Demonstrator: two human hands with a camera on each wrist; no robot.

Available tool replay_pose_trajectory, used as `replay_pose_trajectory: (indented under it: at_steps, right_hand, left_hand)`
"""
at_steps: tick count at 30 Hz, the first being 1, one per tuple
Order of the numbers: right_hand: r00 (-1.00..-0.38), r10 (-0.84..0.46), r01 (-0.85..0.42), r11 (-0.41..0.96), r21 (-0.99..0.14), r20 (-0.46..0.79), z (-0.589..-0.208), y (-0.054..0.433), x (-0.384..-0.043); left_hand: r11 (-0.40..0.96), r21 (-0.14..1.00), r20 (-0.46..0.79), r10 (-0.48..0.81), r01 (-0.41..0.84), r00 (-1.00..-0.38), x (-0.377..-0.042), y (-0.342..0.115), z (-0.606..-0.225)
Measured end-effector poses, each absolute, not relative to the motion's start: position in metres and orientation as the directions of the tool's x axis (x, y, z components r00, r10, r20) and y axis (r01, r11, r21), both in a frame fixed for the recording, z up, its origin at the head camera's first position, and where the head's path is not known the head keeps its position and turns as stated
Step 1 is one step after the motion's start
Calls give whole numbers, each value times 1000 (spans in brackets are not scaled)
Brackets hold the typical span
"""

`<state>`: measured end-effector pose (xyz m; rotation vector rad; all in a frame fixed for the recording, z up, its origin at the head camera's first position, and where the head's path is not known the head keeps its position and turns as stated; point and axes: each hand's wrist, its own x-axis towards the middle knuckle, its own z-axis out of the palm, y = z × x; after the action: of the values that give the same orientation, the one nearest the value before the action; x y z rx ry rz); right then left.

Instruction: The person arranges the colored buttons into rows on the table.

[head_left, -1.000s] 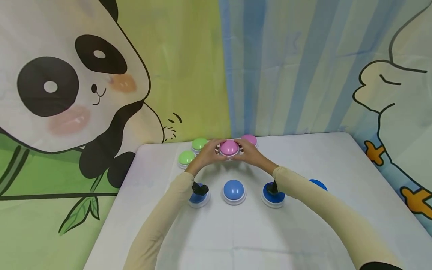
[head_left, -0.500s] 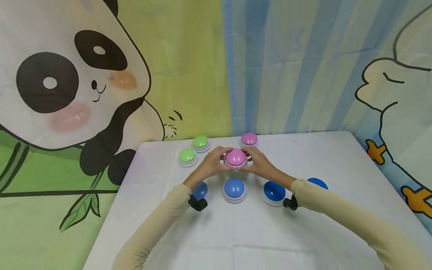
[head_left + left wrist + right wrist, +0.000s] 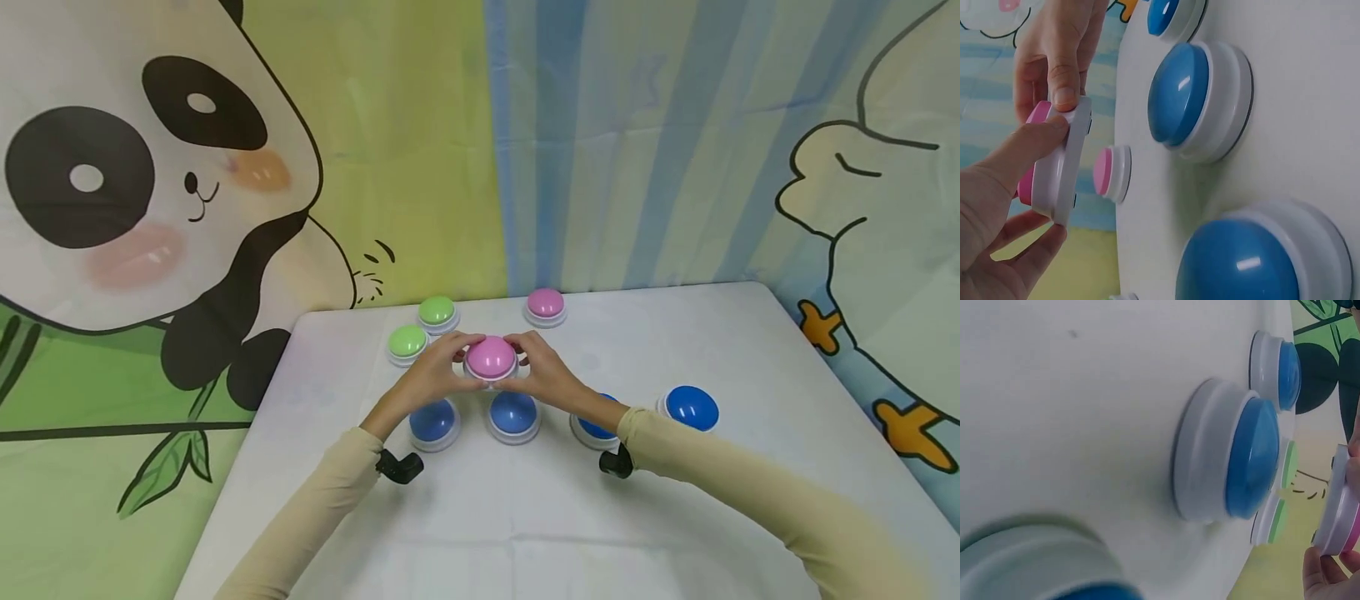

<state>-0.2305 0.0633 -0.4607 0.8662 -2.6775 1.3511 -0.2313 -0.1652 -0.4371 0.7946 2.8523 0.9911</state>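
Observation:
Both hands hold a pink-domed push button (image 3: 491, 358) with a white base, raised above the white table. My left hand (image 3: 438, 371) grips its left side, while my right hand (image 3: 546, 375) grips the right side. The left wrist view shows the left thumb (image 3: 1035, 144) on the white base (image 3: 1060, 175), with fingers at the lower edge. Its underside is clear of the table, as the right wrist view shows with the base (image 3: 1337, 506). Just below in the head view stands a blue button (image 3: 513, 414).
More blue buttons stand at left (image 3: 432, 422), under the right forearm (image 3: 596, 429) and farther right (image 3: 690, 408). Two green buttons (image 3: 437, 311) (image 3: 407, 343) sit at the back left. Another pink button (image 3: 545, 304) is near the table's (image 3: 660, 333) back edge.
Both hands have brought the pink button from the back of the table toward me, first slightly right, then left. The head view has shifted a little. The other buttons stay put.

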Motion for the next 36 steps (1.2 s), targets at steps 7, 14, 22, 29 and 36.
replay_pose_trajectory:
  at_steps: [7, 14, 22, 29, 36]
  right_hand:
    - [-852, -481, -459, 493, -739, 208, -456, 44, -225]
    - [-826, -521, -501, 506, -702, 214, -456, 46, -187]
    - [-790, -575, -530, 470, -706, 211, -459, 48, -145]
    - [-784, -592, -520, 457, -722, 189, -471, 47, -133]
    - [-750, -639, -557, 472, -684, 171, -479, 28, -124]
  left_hand:
    - [668, 596, 135, 464, 446, -875, -219, -183, -434]
    - [708, 500, 191, 473, 500, -860, -172, -181, -436]
    - [710, 464, 235, 478, 530, -846, -120, -177, -437]
    - [725, 424, 261, 476, 543, -840, -105, -177, -454]
    - [753, 355, 275, 483, 555, -831, -88, -194, -463]
